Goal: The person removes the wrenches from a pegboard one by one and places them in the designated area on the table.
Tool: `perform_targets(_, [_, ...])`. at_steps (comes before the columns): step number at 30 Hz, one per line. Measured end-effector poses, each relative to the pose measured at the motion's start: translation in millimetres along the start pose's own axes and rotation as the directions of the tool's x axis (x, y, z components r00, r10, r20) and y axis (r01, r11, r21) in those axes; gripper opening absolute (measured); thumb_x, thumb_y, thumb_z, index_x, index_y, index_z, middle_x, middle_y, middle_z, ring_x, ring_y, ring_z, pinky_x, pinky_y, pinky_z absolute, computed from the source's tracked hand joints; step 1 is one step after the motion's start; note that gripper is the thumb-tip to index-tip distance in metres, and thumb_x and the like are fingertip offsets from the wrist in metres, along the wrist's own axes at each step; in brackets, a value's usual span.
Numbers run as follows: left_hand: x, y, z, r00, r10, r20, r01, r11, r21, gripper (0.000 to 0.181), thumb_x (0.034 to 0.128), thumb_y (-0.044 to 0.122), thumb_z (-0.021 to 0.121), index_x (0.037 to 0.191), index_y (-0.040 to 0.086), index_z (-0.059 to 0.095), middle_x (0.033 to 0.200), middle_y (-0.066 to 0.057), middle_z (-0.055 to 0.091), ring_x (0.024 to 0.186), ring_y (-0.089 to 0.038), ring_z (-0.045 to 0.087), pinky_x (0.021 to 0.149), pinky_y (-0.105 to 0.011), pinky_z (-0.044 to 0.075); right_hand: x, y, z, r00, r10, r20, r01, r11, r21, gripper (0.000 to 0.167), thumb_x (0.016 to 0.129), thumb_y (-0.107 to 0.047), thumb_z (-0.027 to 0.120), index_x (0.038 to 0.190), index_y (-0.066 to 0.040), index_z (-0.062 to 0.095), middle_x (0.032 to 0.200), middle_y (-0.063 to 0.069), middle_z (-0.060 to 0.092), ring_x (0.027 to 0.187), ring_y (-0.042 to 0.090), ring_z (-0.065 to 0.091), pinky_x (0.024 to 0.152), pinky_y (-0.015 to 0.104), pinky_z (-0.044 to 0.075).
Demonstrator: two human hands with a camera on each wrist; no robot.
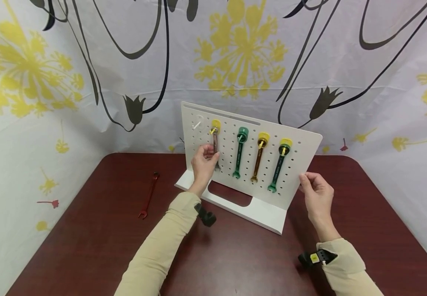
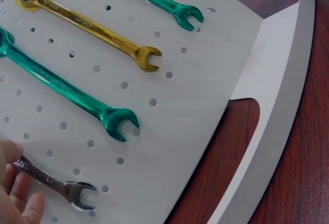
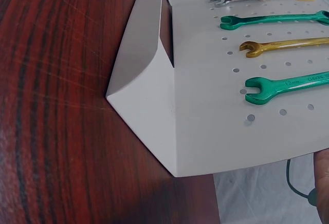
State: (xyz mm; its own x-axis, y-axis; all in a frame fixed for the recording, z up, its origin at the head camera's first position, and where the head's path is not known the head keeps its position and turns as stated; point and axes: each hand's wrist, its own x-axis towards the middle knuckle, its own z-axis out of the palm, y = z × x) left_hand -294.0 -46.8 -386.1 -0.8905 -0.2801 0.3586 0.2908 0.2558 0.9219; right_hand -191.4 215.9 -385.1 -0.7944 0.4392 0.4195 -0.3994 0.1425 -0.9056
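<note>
A white pegboard stand (image 1: 261, 205) stands on the table, a row of combination wrenches hanging from its hooks. My left hand (image 1: 204, 164) pinches the shank of the silver wrench (image 2: 49, 180), whose ring end hangs on a yellow hook (image 1: 215, 124). To its right hang a green wrench (image 1: 239, 156), a gold-brown wrench (image 1: 258, 161) and another green wrench (image 1: 278, 170). At the board's right edge my right hand (image 1: 319, 195) grips the rim between thumb and fingers. In the right wrist view only part of that hand (image 3: 322, 183) shows.
A red wrench (image 1: 149, 195) lies on the dark red table (image 1: 98, 230), left of the stand. A white hook (image 1: 197, 125) without a wrench is at the board's upper left. Behind the table hangs a flower-patterned curtain (image 1: 206, 74).
</note>
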Motion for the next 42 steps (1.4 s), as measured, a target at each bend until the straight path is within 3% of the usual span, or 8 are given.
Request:
perform_targets(7, [-0.8,-1.3,-3.9,0.999,-0.019,0.026,0.019,1.000,0.009,0.021,0.0809,0.007,0.073,0.097,0.000,0.062,0.094,-0.014,0.068,0.082,-0.024,0.065,0.073,-0.028,0.054,-0.6,-0.9,0.1,1.000,-0.010,0.005,0.010,1.000,-0.016,0.011,0.088,0.003,0.060,0.087,0.014,0.061,0.071,-0.012,0.065,0.064,-0.002,0.061,0.060,0.011,0.051])
perform_targets(14, [-2.1,-3.2,-11.6,0.992,-0.030,0.123,0.032,0.999,-0.013,0.020,0.0821,0.011,0.073,0.097,0.002,0.063,0.094,-0.012,0.068,0.082,-0.020,0.064,0.072,-0.025,0.053,-1.3,-0.7,-0.1,1.000,0.000,-0.001,0.000,1.000,-0.018,0.008,0.087,0.004,0.061,0.087,0.012,0.062,0.073,-0.008,0.066,0.065,-0.001,0.062,0.061,0.013,0.052])
perform_targets(24, [-8.1,-0.1,-27.3,0.959,-0.109,0.261,0.159,0.971,-0.178,0.020,0.0849,0.005,0.068,0.102,0.000,0.060,0.093,-0.009,0.064,0.078,-0.008,0.061,0.075,-0.028,0.056,0.8,0.4,0.2,1.000,-0.005,0.004,0.005,1.000,0.027,0.009,0.087,0.003,0.061,0.086,0.012,0.062,0.072,-0.009,0.066,0.065,-0.001,0.063,0.060,0.012,0.052])
perform_targets(31, [-15.9,7.3,-37.8,0.946,-0.121,0.300,0.184,0.964,-0.193,0.021,0.0848,0.004,0.068,0.103,-0.003,0.060,0.088,-0.004,0.064,0.074,-0.005,0.061,0.073,-0.029,0.057,0.3,1.5,-0.6,1.000,0.015,0.005,-0.015,1.000,0.017,0.007,0.087,0.002,0.061,0.086,0.008,0.063,0.073,-0.010,0.067,0.066,-0.001,0.063,0.061,0.012,0.052])
perform_targets(35, [-19.2,11.7,-45.4,0.933,-0.139,0.333,0.221,0.950,-0.223,0.023,0.0846,0.004,0.068,0.105,-0.005,0.060,0.084,0.000,0.064,0.072,-0.004,0.060,0.071,-0.028,0.057,0.1,1.5,-0.3,1.000,0.012,0.004,-0.012,1.000,0.023,0.005,0.087,0.003,0.062,0.084,0.006,0.065,0.074,-0.009,0.067,0.066,-0.001,0.063,0.060,0.011,0.052])
perform_targets(42, [-22.2,19.0,-57.0,0.905,-0.183,0.383,0.288,0.928,-0.237,0.025,0.0858,0.003,0.066,0.108,-0.006,0.060,0.082,0.004,0.062,0.070,-0.004,0.059,0.071,-0.031,0.057,-0.4,0.0,0.0,1.000,0.011,0.001,-0.011,0.999,0.047,0.007,0.087,0.004,0.061,0.085,0.010,0.063,0.074,-0.007,0.067,0.065,0.000,0.063,0.060,0.012,0.052])
